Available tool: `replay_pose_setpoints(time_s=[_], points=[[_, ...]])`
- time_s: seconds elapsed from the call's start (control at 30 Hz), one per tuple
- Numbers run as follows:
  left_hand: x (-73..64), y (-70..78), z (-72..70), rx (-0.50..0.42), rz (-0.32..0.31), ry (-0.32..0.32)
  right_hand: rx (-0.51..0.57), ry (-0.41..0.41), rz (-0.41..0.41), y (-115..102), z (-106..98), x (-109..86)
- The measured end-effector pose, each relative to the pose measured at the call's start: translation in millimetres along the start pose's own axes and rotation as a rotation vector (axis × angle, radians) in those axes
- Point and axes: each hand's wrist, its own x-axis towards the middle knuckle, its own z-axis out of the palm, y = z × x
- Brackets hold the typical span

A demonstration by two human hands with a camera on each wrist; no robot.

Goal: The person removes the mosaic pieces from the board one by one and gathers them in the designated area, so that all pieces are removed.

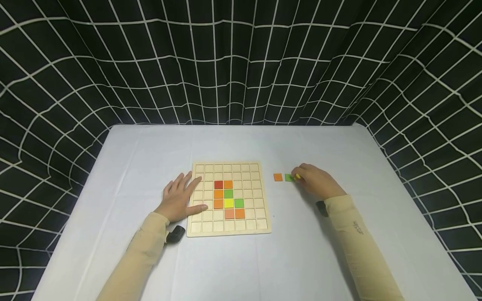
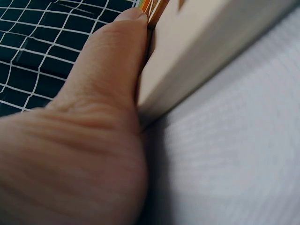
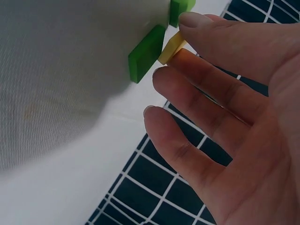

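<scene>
My left hand [image 1: 177,198] rests with fingers spread over the left edge of a square wooden grid board [image 1: 252,228]. Its thumb lies along that edge in the left wrist view. Coloured square tiles sit in the middle cells, among them a red tile [image 1: 219,184], a yellow tile [image 1: 228,203] and a pink tile [image 1: 229,214]. Right of the board, my right hand [image 1: 314,180] pinches another yellow tile [image 3: 172,48] between thumb and index finger, while the other fingers extend loosely. Close by its fingertips lies a green tile [image 3: 146,54] on the table.
An orange tile [image 1: 278,177] lies between the board and the green tile. White cloth covers the table [image 1: 226,267]. A black curtain with a white grid [image 1: 233,62] hangs behind the table and along both sides.
</scene>
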Motion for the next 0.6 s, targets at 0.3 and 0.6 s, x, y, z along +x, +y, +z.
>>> replay_pose_setpoints(time_s=[0.3, 0.6], points=[[0.7, -0.6, 0.7, 0.013, -0.001, 0.015, 0.0, 0.026, -0.018, 11.2, 0.7, -2.3], [0.5, -1.9, 3.0, 0.021, 0.007, 0.021, -0.004, -0.003, 0.019, 15.7, -2.9, -5.5]])
